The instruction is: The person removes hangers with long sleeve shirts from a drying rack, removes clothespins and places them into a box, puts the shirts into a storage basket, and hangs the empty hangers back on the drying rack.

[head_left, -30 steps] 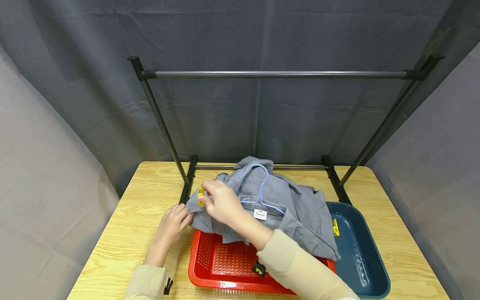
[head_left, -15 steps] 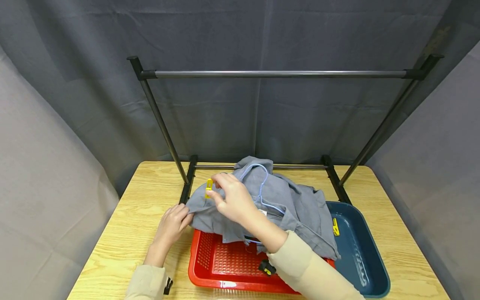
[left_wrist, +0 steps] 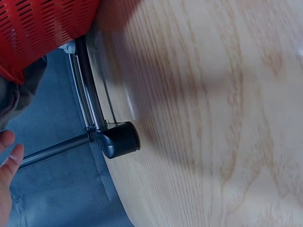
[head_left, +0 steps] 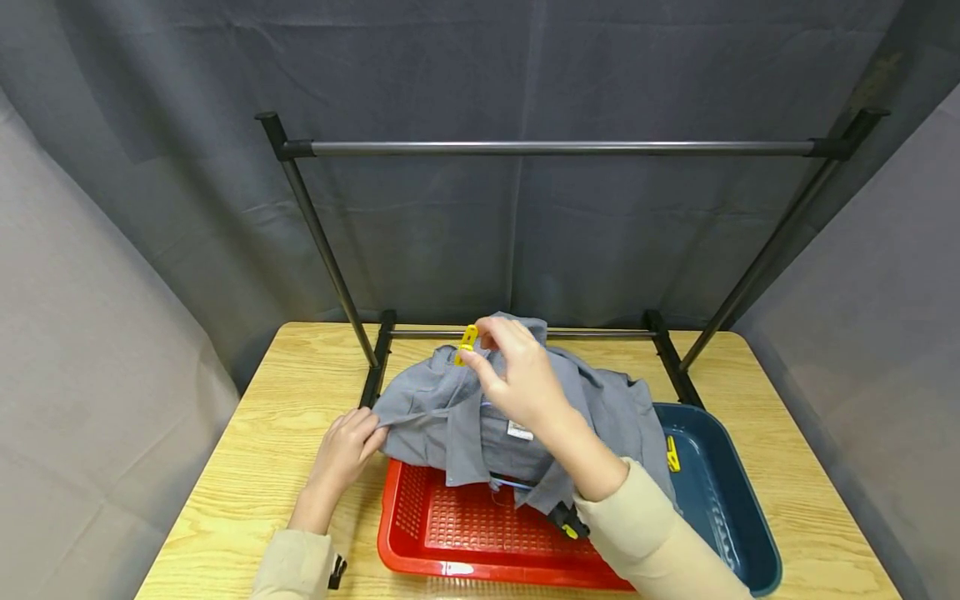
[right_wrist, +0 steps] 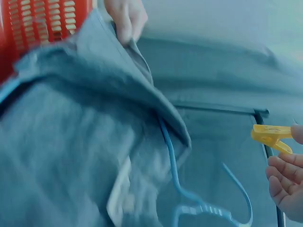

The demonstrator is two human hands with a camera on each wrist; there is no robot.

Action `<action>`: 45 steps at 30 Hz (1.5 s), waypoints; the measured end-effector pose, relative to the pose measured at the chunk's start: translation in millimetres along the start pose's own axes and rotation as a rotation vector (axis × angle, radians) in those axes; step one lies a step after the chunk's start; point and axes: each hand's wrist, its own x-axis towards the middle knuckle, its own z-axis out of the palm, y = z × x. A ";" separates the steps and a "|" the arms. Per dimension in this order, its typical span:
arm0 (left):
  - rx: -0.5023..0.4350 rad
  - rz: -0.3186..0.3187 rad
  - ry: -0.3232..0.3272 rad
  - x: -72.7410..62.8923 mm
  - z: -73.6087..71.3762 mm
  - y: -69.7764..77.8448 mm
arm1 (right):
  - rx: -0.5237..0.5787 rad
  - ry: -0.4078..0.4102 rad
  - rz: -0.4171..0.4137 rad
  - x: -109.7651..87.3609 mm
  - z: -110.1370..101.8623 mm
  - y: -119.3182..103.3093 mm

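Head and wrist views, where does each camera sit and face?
Head: worn on the head, facing forward and down at the grey shirt, red basket and rack; sleeves, left hand and right hand show.
Left wrist: on that wrist, facing across the tabletop to the rack's foot; left hand at the left edge.
Right wrist: on that wrist, facing the shirt and blue hanger; right hand at right edge, yellow clip in its grip, left hand at top.
Shared: head and right wrist both show clip and shirt.

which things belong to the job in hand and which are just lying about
Job in hand:
grey garment, gripped by left hand
yellow clip, pinched by right hand
blue hanger
red basket underneath

Seemingly unused now:
blue tray
second yellow clip
metal rack
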 end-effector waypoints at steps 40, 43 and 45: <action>0.016 0.002 0.010 -0.7 1.7 -1.6 | -0.319 0.170 0.333 -70.5 -106.4 100.1; 0.015 0.001 0.010 -0.6 1.8 -1.8 | -0.336 0.150 0.383 -79.3 -111.1 105.7; 0.015 -0.001 0.008 -0.7 1.8 -1.9 | -0.350 0.137 0.420 -85.1 -114.0 108.5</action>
